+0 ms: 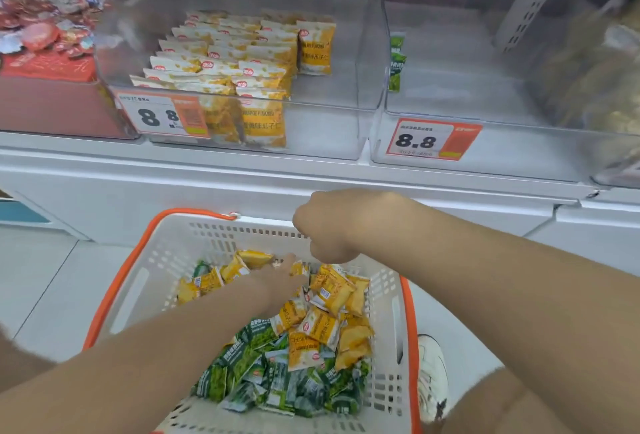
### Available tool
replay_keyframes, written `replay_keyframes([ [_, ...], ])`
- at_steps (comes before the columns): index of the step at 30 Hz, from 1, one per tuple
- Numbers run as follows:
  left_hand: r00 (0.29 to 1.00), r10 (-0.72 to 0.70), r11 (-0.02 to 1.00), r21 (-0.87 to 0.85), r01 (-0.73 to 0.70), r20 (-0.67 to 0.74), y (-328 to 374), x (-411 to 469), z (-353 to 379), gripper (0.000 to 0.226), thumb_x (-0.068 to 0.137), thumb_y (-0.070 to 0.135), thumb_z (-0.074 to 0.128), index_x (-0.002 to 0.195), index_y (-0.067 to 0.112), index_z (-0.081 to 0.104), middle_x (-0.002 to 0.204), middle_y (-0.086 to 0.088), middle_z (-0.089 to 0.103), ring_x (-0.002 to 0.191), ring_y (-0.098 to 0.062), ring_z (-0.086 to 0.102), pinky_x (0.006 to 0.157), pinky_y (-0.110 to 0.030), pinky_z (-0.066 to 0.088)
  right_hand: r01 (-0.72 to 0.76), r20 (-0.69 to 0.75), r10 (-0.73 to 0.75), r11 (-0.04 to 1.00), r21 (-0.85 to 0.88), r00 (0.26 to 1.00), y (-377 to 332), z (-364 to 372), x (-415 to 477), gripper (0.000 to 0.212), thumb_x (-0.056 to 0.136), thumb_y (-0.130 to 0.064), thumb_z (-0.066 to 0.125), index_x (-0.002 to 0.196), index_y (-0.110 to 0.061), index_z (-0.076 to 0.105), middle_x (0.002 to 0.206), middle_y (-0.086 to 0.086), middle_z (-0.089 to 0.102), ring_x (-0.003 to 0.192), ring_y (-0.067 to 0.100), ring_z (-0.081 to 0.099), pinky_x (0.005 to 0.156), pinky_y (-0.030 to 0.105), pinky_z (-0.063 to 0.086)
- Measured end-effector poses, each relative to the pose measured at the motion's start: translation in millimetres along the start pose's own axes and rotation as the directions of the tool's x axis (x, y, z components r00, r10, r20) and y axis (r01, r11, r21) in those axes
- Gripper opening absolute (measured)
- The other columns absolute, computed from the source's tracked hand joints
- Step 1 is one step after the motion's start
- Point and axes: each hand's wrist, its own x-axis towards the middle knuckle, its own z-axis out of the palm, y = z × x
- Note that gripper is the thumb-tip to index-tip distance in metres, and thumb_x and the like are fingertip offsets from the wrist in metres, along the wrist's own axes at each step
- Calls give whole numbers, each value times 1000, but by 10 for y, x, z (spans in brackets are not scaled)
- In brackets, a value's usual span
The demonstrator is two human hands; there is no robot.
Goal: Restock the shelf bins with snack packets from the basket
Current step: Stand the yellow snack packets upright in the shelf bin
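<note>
Left hand (277, 277) among yellow packets (332, 295), basket (166, 250) far edge; fingers' grip unclear. Right hand (325, 229) curled, contents hidden. Gather yellows only, skip green packets (277, 381).

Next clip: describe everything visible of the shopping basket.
The basket looks like white slotted plastic, with orange handles lying along its rim. It stands upright on the floor below the shelf bins, holding loose yellow packets at the far side and green packets nearer. The left hand reaches in among the yellow ones; the right hand, fingers curled, hangs over the far rim.
</note>
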Motion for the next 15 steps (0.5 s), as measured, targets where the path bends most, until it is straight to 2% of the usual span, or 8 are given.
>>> replay_keyframes([
  [3, 999, 9, 998, -61, -6, 48, 16, 82, 74, 100, 95, -14, 52, 166, 36, 3, 167, -12, -33, 104, -37, 67, 64, -38, 52, -9, 11, 9, 1000, -6, 1000, 15, -23, 14, 8, 101, -17, 52, 102, -15, 60, 90, 2, 49, 64, 17, 50, 50, 29, 34],
  [4, 998, 9, 997, -76, -4, 60, 19, 79, 66, 101, 95, -14, 52, 167, 36, 2, 167, -10, -34, 105, -36, 68, 62, -36, 51, -9, 7, 9, 1000, -6, 1000, 17, -33, 17, 8, 101, -16, 52, 95, -15, 56, 88, 2, 47, 63, 17, 49, 50, 29, 34],
  [6, 999, 27, 999, -49, -25, 45, 14, 92, 75, 95, 97, -12, 51, 167, 32, 4, 170, -8, -26, 130, -34, 59, 66, -36, 50, -6, -2, 6, 1000, 2, 1000, 18, -64, 10, 15, 101, -15, 52, 87, -15, 50, 86, 2, 45, 62, 17, 47, 50, 29, 33],
  [8, 998, 59, 998, -4, -59, -14, 14, 104, 75, 72, 101, -3, 52, 163, 18, 22, 173, -7, -2, 151, -32, 35, 77, -38, 50, 0, -14, 0, 1000, 9, 1000, 19, -93, 1, 13, 102, -15, 52, 89, -15, 50, 85, 2, 42, 63, 17, 46, 50, 29, 32],
  [9, 997, 66, 998, 2, -66, -33, 16, 91, 60, 60, 102, 2, 55, 157, 13, 32, 172, -8, 7, 153, -31, 31, 84, -41, 50, 1, -20, -1, 1000, 15, 1000, 14, -105, -4, 11, 102, -15, 52, 91, -16, 50, 85, 1, 40, 64, 17, 46, 50, 29, 32],
  [12, 998, 48, 996, -79, -51, -42, 2, 115, 136, 50, 99, 20, 69, 142, 14, 44, 170, -12, 10, 143, -31, 43, 87, -42, 49, 8, -37, -7, 999, 31, 999, -2, -111, -26, 3, 101, -15, 52, 102, -15, 55, 87, 1, 40, 65, 17, 48, 50, 30, 33],
  [13, 998, 47, 994, -94, -51, -42, -1, 126, 180, 52, 96, 25, 74, 138, 16, 45, 165, -14, 18, 136, -32, 49, 90, -41, 50, 9, -40, -8, 999, 35, 999, -9, -106, -35, 5, 101, -15, 52, 104, -15, 56, 87, 1, 40, 65, 18, 49, 51, 30, 33],
  [15, 997, 43, 994, -101, -49, -59, 16, 146, 259, 51, 92, 28, 79, 129, 20, 44, 147, -13, 34, 117, -33, 55, 94, -49, 51, 7, -51, -4, 999, 44, 999, -16, -94, -55, 5, 101, -16, 52, 106, -16, 55, 87, 1, 39, 68, 19, 52, 53, 31, 37],
])
